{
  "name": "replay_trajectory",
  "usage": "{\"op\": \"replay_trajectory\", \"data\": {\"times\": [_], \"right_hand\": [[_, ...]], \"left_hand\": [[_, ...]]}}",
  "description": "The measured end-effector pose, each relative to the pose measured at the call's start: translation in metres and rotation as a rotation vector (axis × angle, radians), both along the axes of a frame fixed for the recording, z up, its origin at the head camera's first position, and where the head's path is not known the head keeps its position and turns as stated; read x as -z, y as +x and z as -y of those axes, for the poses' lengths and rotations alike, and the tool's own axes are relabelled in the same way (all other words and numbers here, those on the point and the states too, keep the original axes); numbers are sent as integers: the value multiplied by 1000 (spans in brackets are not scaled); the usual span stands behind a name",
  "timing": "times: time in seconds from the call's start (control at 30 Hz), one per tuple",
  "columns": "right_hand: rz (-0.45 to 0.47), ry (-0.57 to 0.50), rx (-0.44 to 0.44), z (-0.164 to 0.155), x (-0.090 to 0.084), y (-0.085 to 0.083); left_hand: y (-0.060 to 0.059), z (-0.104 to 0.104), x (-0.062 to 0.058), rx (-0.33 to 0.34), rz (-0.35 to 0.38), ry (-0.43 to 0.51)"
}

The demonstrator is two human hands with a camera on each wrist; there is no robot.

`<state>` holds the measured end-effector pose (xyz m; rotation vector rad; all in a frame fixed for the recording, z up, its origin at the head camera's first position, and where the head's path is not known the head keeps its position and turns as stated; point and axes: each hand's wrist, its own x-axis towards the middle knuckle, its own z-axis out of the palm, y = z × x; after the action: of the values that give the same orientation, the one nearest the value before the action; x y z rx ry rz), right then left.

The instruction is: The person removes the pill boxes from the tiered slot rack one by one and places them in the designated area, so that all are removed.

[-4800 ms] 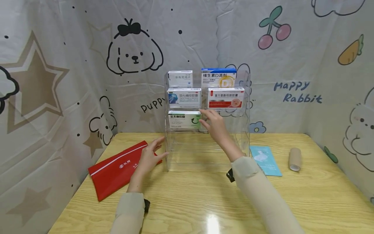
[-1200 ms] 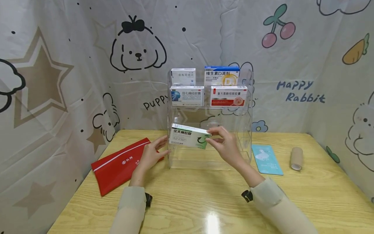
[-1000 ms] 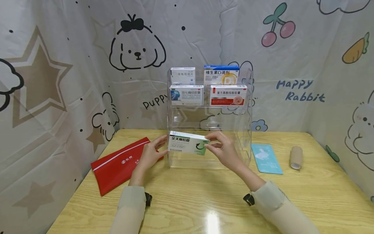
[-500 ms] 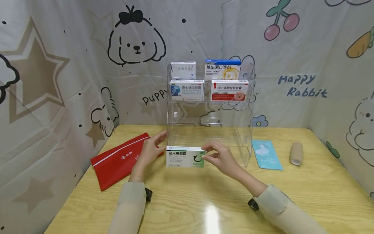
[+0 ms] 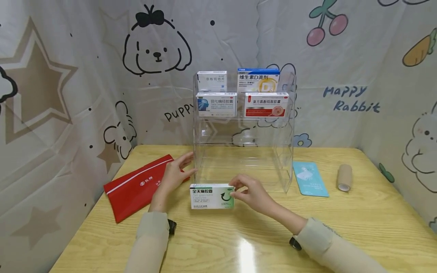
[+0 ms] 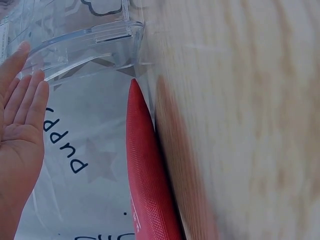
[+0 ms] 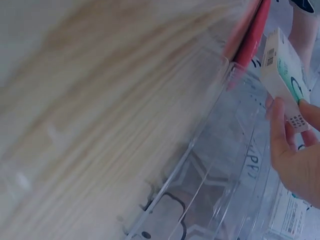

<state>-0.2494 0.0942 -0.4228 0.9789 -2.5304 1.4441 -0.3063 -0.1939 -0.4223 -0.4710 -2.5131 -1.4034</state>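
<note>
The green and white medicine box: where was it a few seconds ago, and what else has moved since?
The green and white medicine box left the clear acrylic rack: the right hand pinched it off the third shelf and brought it down in front of the rack. The left hand stayed at the rack's left side. The four boxes above, red pouch, blue card and tape roll stayed put.

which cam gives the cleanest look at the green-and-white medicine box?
Head view: the green-and-white medicine box shows its whole printed front, standing on the table with the right hand pinching its right end. Right wrist view shows only a tilted end and barcode edge; left wrist view shows none of it.
</note>
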Motion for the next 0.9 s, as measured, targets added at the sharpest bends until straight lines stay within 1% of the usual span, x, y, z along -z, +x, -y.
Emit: {"op": "replay_trajectory", "data": {"times": [0.17,0.3,0.4,0.57,0.77,0.9], "right_hand": [[13,8,6,3,2,0],[29,52,-1,5,4,0],[53,89,-3,6,7,0],[111,130,20,8,9,-1],[170,144,39,10,12,-8],[176,149,48,10,15,-10]], "left_hand": [[1,0,-1,6,-14,11],[2,-1,-2,8,-22,9],[3,-1,-2,13,-17,9],[4,-1,-2,20,-7,16],[4,0,-3,13,-8,25],[4,0,-3,17,-11,25]]}}
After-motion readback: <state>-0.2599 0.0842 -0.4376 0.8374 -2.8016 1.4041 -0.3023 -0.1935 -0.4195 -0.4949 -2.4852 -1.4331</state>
